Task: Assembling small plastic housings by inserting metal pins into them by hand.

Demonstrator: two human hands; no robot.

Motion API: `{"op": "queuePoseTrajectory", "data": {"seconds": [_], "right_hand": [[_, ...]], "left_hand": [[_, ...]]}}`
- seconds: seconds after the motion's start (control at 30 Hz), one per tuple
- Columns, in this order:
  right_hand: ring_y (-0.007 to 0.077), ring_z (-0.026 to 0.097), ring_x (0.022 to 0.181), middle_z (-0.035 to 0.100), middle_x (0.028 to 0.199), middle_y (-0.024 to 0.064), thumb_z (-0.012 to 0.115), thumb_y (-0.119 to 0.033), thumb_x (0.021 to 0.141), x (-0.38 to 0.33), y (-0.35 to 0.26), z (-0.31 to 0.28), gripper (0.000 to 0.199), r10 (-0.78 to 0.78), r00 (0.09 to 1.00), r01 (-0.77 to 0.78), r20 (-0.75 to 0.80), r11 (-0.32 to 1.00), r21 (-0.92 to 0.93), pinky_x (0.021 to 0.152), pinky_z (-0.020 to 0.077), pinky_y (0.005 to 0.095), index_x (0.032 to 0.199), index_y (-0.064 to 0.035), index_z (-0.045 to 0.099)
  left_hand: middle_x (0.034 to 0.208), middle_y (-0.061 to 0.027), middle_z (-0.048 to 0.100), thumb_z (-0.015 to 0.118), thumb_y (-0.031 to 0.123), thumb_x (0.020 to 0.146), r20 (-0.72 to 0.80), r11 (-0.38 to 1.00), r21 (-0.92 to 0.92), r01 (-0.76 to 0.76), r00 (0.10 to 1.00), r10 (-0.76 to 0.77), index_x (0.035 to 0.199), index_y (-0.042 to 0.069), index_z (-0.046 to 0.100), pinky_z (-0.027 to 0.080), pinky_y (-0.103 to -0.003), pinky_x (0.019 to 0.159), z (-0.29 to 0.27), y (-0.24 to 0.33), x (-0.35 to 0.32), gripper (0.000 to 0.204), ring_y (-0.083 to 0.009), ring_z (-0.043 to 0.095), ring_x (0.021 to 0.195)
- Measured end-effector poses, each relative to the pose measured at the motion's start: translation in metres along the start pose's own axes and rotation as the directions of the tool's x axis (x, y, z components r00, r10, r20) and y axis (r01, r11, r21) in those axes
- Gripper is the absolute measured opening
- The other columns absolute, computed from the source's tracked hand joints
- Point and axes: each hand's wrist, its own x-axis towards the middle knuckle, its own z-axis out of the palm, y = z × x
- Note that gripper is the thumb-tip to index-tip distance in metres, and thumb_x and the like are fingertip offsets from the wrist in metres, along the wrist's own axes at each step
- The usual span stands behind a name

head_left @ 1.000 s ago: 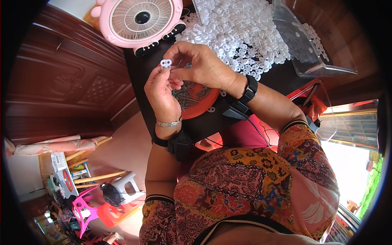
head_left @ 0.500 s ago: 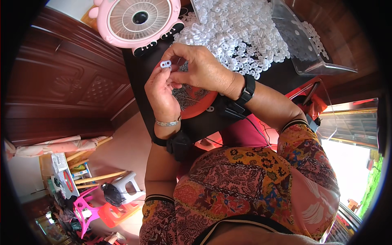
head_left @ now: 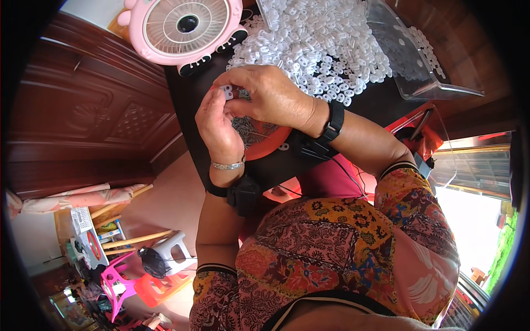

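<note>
My left hand (head_left: 218,124) and my right hand (head_left: 270,96) meet above a red round bowl (head_left: 265,144) on a black table (head_left: 193,91). Both pinch one small white plastic part (head_left: 228,92) between their fingertips. The bowl holds more small white pieces, mostly hidden under my hands. A big heap of white plastic parts (head_left: 317,47) lies on the table just beyond my right hand.
A pink desk fan (head_left: 186,25) stands at the table's far left corner. A clear plastic box (head_left: 411,52) with white pieces sits at the far right. Dark wooden door panels (head_left: 83,110) are on the left. Plastic stools (head_left: 160,259) stand on the floor below.
Both hands have stayed together on the small white part, with only slight finger movement around it. The fan, heap and bowl have not moved.
</note>
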Motion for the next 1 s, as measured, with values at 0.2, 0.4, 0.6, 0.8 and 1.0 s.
{"op": "queuePoseTrajectory", "data": {"seconds": [0.2,0.4,0.6,0.8,1.0], "right_hand": [[0.0289,0.066,0.08,0.066,0.089,0.0101,0.073,-0.012,0.072,-0.001,0.0,-0.002,0.03,0.028,0.998,-0.027,0.056,0.999,-0.018,0.07,0.0535,0.0344,0.1,-0.0058,0.065],[0.0306,0.064,0.073,0.063,0.076,0.0126,0.071,-0.012,0.073,-0.001,-0.002,0.0,0.024,-0.017,1.0,0.017,-0.005,0.999,0.032,0.064,0.0513,0.0376,0.094,-0.0043,0.063],[0.0298,0.064,0.069,0.064,0.074,0.0115,0.07,-0.012,0.075,-0.002,-0.002,-0.001,0.02,-0.017,1.0,0.017,-0.001,0.998,0.064,0.06,0.0514,0.0362,0.092,-0.0046,0.062],[0.028,0.065,0.071,0.065,0.079,0.0093,0.071,-0.012,0.076,-0.003,-0.004,-0.008,0.019,0.005,0.999,-0.006,0.05,1.0,0.022,0.062,0.0527,0.0335,0.093,-0.0067,0.063],[0.031,0.064,0.074,0.064,0.081,0.0111,0.07,-0.01,0.075,-0.002,0.003,-0.003,0.021,-0.028,0.998,0.029,0.05,1.0,-0.01,0.065,0.0517,0.0364,0.094,-0.0055,0.064]], "left_hand": [[0.071,-0.0081,0.06,0.048,0.02,0.091,0.02,0.999,0.011,-0.032,0.999,0.031,0.091,-0.002,0.057,0.043,-0.026,0.064,-0.002,-0.002,0.0,0.024,-0.014,0.056,0.064],[0.07,-0.008,0.059,0.048,0.019,0.091,0.038,0.996,0.026,-0.081,0.996,0.08,0.088,-0.001,0.056,0.039,-0.025,0.061,-0.001,-0.003,-0.001,0.022,-0.0137,0.056,0.063],[0.068,-0.0024,0.055,0.049,0.018,0.091,0.0,0.988,0.072,-0.137,0.991,0.137,0.084,-0.001,0.058,0.035,-0.022,0.058,0.007,0.001,-0.007,0.022,-0.0087,0.05,0.061],[0.068,0.0003,0.053,0.049,0.018,0.09,0.037,0.987,0.07,-0.142,0.989,0.14,0.083,0.0,0.061,0.033,-0.021,0.056,0.007,0.0,-0.007,0.022,-0.0061,0.046,0.06],[0.071,-0.0046,0.057,0.045,0.016,0.091,-0.031,0.993,0.0,-0.117,0.993,0.117,0.083,-0.002,0.059,0.039,-0.022,0.053,0.006,-0.014,0.001,0.024,-0.0108,0.052,0.059]]}}
